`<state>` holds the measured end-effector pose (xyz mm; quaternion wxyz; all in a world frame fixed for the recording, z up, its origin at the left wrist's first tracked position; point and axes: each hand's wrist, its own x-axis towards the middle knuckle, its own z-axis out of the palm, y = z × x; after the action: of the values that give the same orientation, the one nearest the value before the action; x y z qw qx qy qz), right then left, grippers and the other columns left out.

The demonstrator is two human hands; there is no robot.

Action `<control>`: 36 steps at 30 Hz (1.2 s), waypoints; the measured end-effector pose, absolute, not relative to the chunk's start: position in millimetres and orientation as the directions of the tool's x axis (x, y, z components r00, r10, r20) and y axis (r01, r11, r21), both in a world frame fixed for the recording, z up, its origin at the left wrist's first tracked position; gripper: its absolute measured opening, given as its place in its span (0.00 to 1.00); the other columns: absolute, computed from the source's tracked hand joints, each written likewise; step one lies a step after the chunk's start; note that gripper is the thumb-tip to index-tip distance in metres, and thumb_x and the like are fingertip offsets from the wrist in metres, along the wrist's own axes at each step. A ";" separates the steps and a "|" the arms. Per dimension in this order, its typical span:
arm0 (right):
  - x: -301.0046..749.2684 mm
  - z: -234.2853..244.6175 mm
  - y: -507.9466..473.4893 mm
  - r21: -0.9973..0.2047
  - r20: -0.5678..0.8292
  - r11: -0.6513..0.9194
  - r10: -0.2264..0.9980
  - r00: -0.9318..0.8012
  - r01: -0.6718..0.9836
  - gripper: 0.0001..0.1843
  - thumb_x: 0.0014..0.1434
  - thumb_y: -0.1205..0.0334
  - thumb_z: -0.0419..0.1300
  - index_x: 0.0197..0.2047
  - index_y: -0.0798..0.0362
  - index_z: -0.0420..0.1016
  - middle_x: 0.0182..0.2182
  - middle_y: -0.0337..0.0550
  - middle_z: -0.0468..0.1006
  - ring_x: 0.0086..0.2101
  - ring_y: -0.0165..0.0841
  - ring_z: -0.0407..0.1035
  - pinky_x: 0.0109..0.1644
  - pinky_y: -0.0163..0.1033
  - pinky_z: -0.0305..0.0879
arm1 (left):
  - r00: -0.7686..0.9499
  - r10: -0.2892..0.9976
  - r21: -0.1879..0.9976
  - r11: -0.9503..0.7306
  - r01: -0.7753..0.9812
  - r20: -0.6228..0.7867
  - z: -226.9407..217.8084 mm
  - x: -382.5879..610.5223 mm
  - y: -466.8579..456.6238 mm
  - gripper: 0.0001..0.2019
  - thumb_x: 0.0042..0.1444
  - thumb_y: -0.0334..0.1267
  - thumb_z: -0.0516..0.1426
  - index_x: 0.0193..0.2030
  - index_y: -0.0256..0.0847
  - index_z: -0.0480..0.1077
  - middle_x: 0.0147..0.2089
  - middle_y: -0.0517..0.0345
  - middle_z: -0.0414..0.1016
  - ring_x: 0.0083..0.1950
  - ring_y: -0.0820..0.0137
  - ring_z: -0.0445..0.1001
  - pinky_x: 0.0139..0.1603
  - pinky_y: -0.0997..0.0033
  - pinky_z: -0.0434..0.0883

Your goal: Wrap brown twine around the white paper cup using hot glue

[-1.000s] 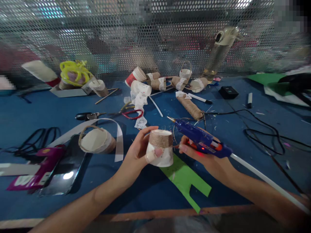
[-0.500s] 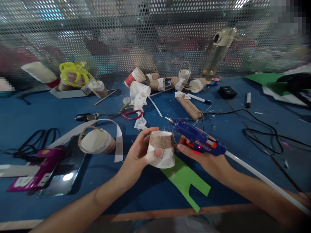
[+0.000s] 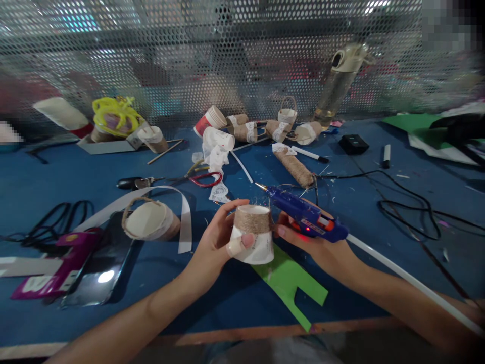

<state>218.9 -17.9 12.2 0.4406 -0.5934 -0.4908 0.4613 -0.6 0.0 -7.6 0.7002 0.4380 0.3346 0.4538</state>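
My left hand [image 3: 217,242] grips an upside-down white paper cup [image 3: 253,235] whose upper part is wound with brown twine. The thumb, with a plaster on it, presses the cup's side. My right hand [image 3: 308,242] holds a blue hot glue gun [image 3: 301,212] just right of the cup, its metal tip pointing up and left, a red light glowing under it. A white glue stick [image 3: 409,280] juts from the gun's back. A loose strand of twine runs between cup and gun.
A green paper cutout [image 3: 290,283] lies under my hands on the blue table [image 3: 56,177]. A twine-handled cup [image 3: 151,220], white strip, phone and magenta packet lie left. Scissors [image 3: 200,178], a twine spool [image 3: 296,169], several wrapped cups, a marker and black cables lie beyond, before a perforated metal screen.
The glue gun and my right hand have shifted slightly left, closer to the cup. The cup has barely moved in my left hand.
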 end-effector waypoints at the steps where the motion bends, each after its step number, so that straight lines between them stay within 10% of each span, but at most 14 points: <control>1: 218.5 12.0 -17.9 -0.976 -0.117 -0.133 0.988 0.098 0.174 0.12 0.49 0.53 0.73 0.34 0.47 0.78 0.31 0.37 0.84 0.34 0.36 0.79 0.44 0.43 0.80 | 0.362 0.929 0.918 0.204 -0.341 -0.071 -7.7 -0.6 0.0 0.24 0.54 0.38 0.71 0.58 0.55 0.75 0.53 0.58 0.82 0.51 0.67 0.80 0.49 0.74 0.76; 36: 213.3 12.5 -13.6 -0.988 -0.139 -0.146 0.983 0.118 0.051 0.21 0.44 0.51 0.78 0.36 0.48 0.77 0.33 0.41 0.83 0.35 0.38 0.78 0.45 0.47 0.80 | 0.445 0.894 0.971 0.150 -0.187 -0.053 -6.4 -4.3 2.1 0.29 0.61 0.44 0.66 0.68 0.56 0.67 0.65 0.55 0.73 0.65 0.58 0.71 0.62 0.63 0.70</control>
<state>213.3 -13.6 12.5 0.4756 -0.5769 -0.4480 0.4902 -4.3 2.1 -6.4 0.6763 0.5150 0.3432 0.3995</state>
